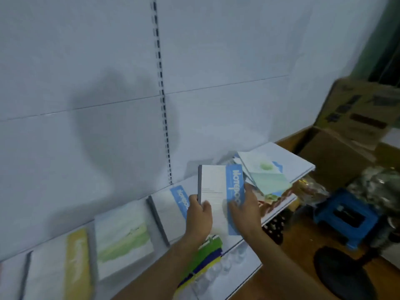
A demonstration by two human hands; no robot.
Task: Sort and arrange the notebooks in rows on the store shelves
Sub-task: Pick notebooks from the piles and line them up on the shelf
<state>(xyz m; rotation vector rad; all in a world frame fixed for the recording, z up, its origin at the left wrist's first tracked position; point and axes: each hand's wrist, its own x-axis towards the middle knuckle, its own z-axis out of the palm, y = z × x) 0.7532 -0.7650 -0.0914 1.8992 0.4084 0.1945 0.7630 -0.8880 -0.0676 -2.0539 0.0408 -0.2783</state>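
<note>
Lying flat: three shelved notebooks [123,237], one held notebook [218,191].

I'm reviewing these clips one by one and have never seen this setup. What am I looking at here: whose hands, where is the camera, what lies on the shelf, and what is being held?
There is no robot here: a person works with bare hands. The single picture comes from a wide-angle camera worn on the person's head, looking forward and down.

The left hand grips the spine edge of a white notebook with a blue band, and the right hand rests on its blue side.

On the white shelf lies a row of notebooks: a yellow-banded one, a green landscape one and another blue-banded one. A loose unsorted pile lies to the right. Cardboard boxes and a blue stool stand on the floor beyond; the picture is blurred.
</note>
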